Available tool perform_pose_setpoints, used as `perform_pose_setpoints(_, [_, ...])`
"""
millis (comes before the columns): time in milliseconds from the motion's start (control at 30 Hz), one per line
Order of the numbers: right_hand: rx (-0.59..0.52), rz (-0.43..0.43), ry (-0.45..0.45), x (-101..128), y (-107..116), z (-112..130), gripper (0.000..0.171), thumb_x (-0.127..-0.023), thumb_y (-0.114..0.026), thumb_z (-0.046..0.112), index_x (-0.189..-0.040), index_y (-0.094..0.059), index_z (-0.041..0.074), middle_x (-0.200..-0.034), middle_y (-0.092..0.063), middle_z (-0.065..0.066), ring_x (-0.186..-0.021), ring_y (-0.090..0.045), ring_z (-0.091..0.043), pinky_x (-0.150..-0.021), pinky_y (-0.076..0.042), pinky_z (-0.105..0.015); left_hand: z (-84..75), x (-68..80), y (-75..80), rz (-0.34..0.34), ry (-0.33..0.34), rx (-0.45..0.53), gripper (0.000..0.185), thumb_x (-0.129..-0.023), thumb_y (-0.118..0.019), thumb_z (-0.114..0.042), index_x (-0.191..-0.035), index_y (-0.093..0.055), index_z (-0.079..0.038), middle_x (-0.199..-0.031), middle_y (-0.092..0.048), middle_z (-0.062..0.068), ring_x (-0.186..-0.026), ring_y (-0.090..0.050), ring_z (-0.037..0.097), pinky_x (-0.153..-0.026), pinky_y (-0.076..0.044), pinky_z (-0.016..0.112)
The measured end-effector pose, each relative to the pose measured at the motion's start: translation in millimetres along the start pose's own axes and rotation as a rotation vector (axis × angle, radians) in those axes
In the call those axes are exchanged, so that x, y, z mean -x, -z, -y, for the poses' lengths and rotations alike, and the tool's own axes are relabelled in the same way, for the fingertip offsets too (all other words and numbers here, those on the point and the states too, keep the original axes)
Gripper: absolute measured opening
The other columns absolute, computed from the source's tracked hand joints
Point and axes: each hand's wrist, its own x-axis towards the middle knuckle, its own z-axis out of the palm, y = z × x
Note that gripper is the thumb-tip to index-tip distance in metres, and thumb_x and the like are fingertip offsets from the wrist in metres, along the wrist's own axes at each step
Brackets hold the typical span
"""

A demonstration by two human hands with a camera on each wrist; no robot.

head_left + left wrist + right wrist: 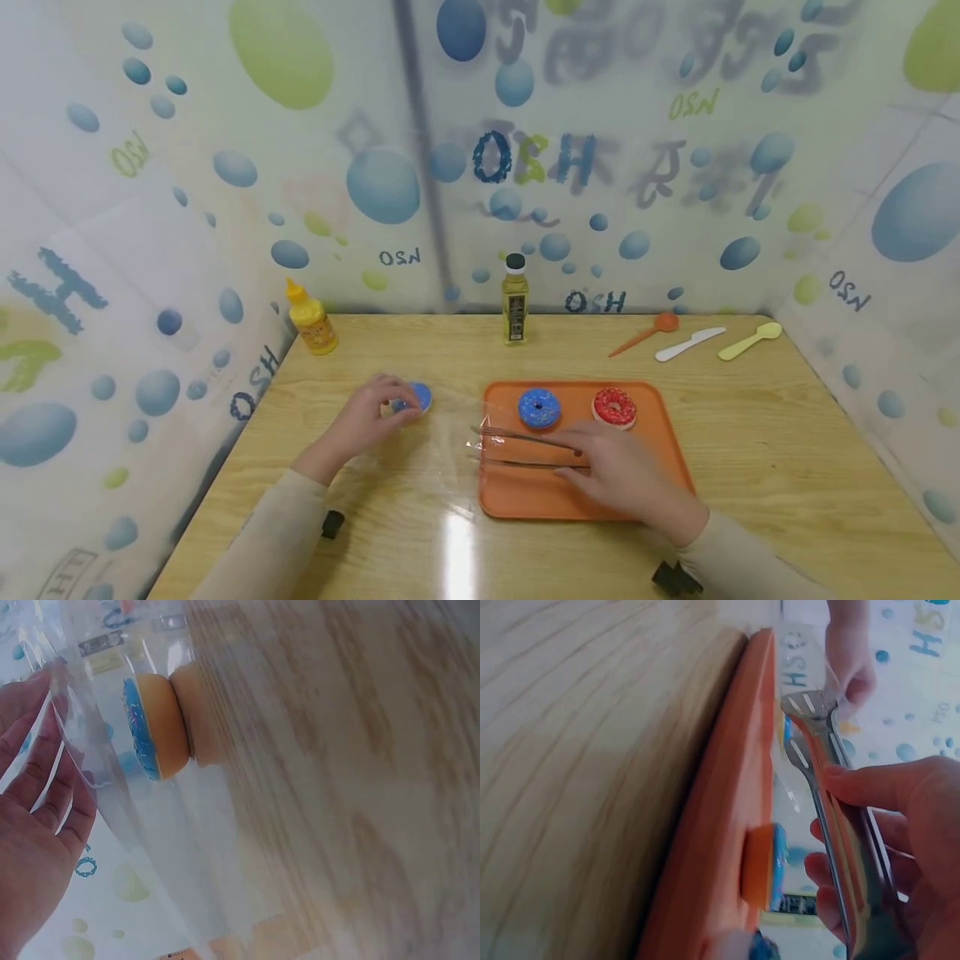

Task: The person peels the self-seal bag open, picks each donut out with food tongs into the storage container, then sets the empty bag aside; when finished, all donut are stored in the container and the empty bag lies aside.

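Note:
My left hand (pixel 388 407) pinches the edge of a clear plastic bag (pixel 161 840) lying on the wooden table (pixel 750 450), left of the tray. Inside the bag sits a blue-iced donut (pixel 154 727), also seen as the bagged donut (pixel 417 397). My right hand (pixel 581 457) grips metal tongs (pixel 521 440) over the orange tray (pixel 525 500), their tips pointing left toward the bag. The tongs (pixel 815 739) hold nothing. On the tray lie a blue donut (pixel 538 407) and a red donut (pixel 615 407).
A yellow squeeze bottle (pixel 311 319) and an oil bottle (pixel 514 300) stand at the back edge. An orange spoon (pixel 645 332), a white knife (pixel 690 343) and a yellow spoon (pixel 750 340) lie at the back right. Patterned walls enclose the table on three sides.

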Motion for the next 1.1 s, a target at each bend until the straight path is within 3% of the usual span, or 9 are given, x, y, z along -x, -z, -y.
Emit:
perform_pose_setpoints(133, [-0.008, 0.000, -0.005, -12.3, -10.6, 6.0, 0.045, -0.085, -0.086, 0.037, -0.127, -0.074, 0.028, -0.121, -0.074, 0.008, -0.102, -0.069, -0.008, -0.080, -0.059, -0.032, 2.0, -0.6, 0.7, -0.004, -0.001, -0.003, 0.006, -0.095, -0.077, -0.031, -0.093, -0.078, -0.025, -0.110, -0.072, -0.006, -0.106, -0.059, 0.016, -0.081, -0.051, 0.040])
perform_pose_setpoints(367, [-0.067, 0.001, -0.029, -33.7, -26.7, 19.5, 0.046, -0.087, -0.085, 0.035, -0.129, -0.073, 0.023, -0.122, -0.074, 0.002, -0.099, -0.070, -0.013, -0.079, -0.059, -0.034, -1.6, -1.3, 2.7, -0.014, -0.015, 0.006, 0.006, -0.093, -0.079, -0.028, -0.092, -0.078, -0.021, -0.112, -0.074, -0.001, -0.108, -0.060, 0.019, -0.083, -0.054, 0.045])
perform_pose_setpoints(600, [-0.085, 0.021, -0.072, -52.7, -37.8, 31.4, 0.050, -0.090, -0.082, 0.037, -0.137, -0.068, 0.031, -0.116, -0.073, 0.004, -0.090, -0.066, -0.012, -0.070, -0.054, -0.031, -1.7, -1.3, 1.3, -0.019, -0.014, 0.012, 0.006, -0.094, -0.078, -0.026, -0.092, -0.078, -0.020, -0.111, -0.073, -0.002, -0.107, -0.060, 0.019, -0.084, -0.054, 0.047])
perform_pose_setpoints(733, [-0.083, 0.006, -0.093, -59.3, -42.7, 33.7, 0.048, -0.088, -0.083, 0.038, -0.133, -0.071, 0.028, -0.118, -0.075, 0.004, -0.099, -0.069, -0.014, -0.079, -0.058, -0.035, -2.2, -2.3, -1.0, -0.028, -0.020, 0.016, 0.005, -0.092, -0.080, -0.019, -0.092, -0.077, -0.023, -0.109, -0.073, -0.001, -0.105, -0.060, 0.019, -0.083, -0.055, 0.046])
perform_pose_setpoints(1000, [-0.101, 0.028, -0.130, -69.8, -46.6, 36.3, 0.049, -0.090, -0.082, 0.037, -0.136, -0.069, 0.029, -0.118, -0.074, 0.003, -0.099, -0.068, -0.016, -0.080, -0.057, -0.038, -3.1, -3.6, -1.6, -0.032, -0.008, 0.032, 0.008, -0.090, -0.082, -0.016, -0.090, -0.077, -0.024, -0.110, -0.074, 0.001, -0.103, -0.060, 0.019, -0.080, -0.054, 0.045])
perform_pose_setpoints(1100, [-0.078, 0.049, -0.132, -75.7, -48.9, 38.5, 0.052, -0.090, -0.080, 0.042, -0.139, -0.067, 0.030, -0.124, -0.073, 0.003, -0.107, -0.069, -0.019, -0.089, -0.058, -0.041, -4.2, -4.2, -0.7, -0.030, 0.004, 0.034, 0.008, -0.090, -0.081, -0.017, -0.090, -0.077, -0.023, -0.111, -0.074, 0.001, -0.103, -0.059, 0.018, -0.080, -0.054, 0.047])
